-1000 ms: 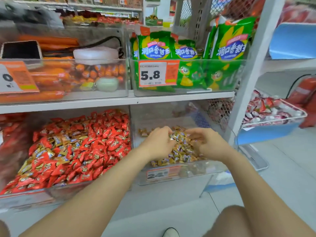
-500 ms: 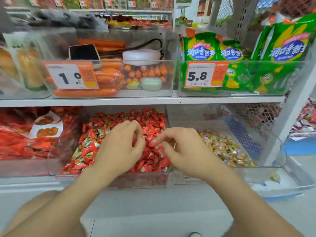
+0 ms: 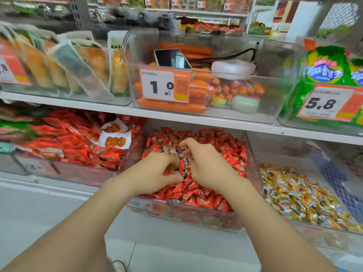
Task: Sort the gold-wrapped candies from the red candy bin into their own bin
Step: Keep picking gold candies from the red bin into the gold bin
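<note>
A clear bin of red candies sits on the lower shelf, with a patch of gold-wrapped candies mixed in near its middle. Both hands are inside it. My left hand has its fingers curled down into the pile, pinching candies at its fingertips. My right hand reaches over the gold patch, thumb and forefinger pinching a gold-wrapped candy. To the right stands the clear bin of gold candies, heaped along its front.
Left of the red bin lies a bin of red snack packets. The upper shelf carries a bin of orange sausages holding a phone and a white case, bread packs and green bags.
Both hands left the gold candy bin, crossed left into the red bin and now dig into its middle. The camera view swung left with them.
</note>
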The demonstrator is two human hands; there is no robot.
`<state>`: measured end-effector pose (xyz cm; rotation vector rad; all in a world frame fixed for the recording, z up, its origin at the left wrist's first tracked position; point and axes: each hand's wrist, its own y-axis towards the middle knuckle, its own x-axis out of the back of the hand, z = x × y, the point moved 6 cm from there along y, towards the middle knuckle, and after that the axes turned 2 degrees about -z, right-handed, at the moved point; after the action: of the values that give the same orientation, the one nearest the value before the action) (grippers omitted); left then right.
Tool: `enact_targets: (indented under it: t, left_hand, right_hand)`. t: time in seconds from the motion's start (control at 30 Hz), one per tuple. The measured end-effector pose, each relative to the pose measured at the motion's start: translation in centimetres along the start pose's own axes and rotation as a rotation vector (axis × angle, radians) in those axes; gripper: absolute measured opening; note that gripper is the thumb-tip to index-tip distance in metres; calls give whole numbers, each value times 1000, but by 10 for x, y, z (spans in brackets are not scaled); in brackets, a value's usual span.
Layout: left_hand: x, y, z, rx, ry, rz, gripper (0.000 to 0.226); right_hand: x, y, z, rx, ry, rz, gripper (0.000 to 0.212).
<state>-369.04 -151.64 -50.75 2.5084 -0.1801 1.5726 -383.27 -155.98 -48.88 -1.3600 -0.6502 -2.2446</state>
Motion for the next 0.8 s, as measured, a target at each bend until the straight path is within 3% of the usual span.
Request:
enact_targets:
  t: [0.13, 0.27, 0.43, 0.57, 0.73, 0.8]
  left_hand:
    - [-1, 8, 1, -14, 64, 18, 36]
    - [-1, 11, 2, -5, 103, -5, 16]
    - [8, 11, 1, 13, 17, -69, 8]
    - [10, 12, 4, 28, -18, -69, 17]
    - [15, 13, 5, 92, -111, -128, 18]
    - [18, 15, 7, 109, -161, -176, 15]
  right_hand:
    - [-9, 11, -16, -29, -93, 135, 70]
    - [-9, 15, -16, 52, -190, 146, 60]
    - [2, 10, -18, 61, -68, 65, 50]
    - [21, -1, -18, 55, 57, -14, 45]
    - [27, -19, -18, 58, 64, 105, 40]
    - [28, -21, -18, 33, 88, 79, 31]
